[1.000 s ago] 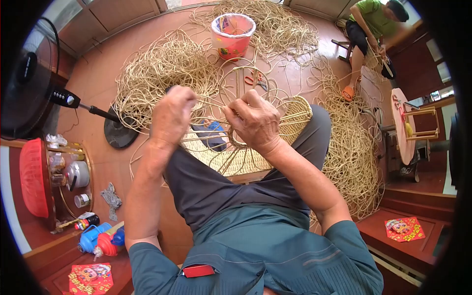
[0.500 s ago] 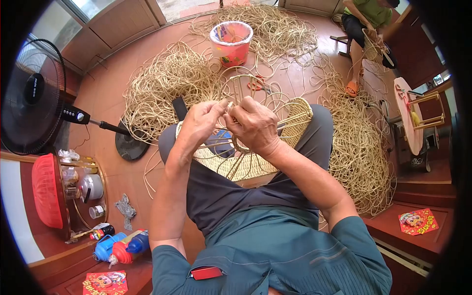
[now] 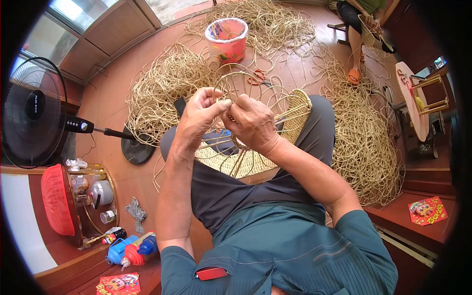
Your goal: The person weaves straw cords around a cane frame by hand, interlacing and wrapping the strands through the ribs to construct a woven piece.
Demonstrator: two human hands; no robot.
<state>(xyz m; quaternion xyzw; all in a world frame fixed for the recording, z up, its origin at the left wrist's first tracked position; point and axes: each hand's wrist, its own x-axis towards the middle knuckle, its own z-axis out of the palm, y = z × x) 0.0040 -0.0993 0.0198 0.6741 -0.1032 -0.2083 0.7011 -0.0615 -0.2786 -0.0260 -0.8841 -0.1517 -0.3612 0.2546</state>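
Observation:
A partly woven straw-cord piece [image 3: 255, 168] lies across my lap, with long loose straw cords [image 3: 236, 74] standing up and fanning out from it. My left hand [image 3: 202, 114] pinches a straw cord between thumb and index finger, its other fingers loosely curled. Close beside it, my right hand [image 3: 251, 122] is closed round cord at the same spot, and the two thumbs almost meet. The exact point where the cords cross is hidden by my fingers. Just beyond the hands, orange-handled scissors [image 3: 256, 78] rest on the floor.
Large heaps of straw cord [image 3: 167, 88] spread over the tiled floor, another pile [image 3: 366, 152] at right. A red bucket [image 3: 227, 48] stands ahead. A floor fan [image 3: 37, 108] is at left. A co-worker's leg [image 3: 355, 49] shows at upper right, near a small round-topped table [image 3: 412, 101].
My left hand's fingers have lifted and opened a little, with the thumb now pointing toward the right hand. The right hand stays nearly in place. The whole view has shifted slightly.

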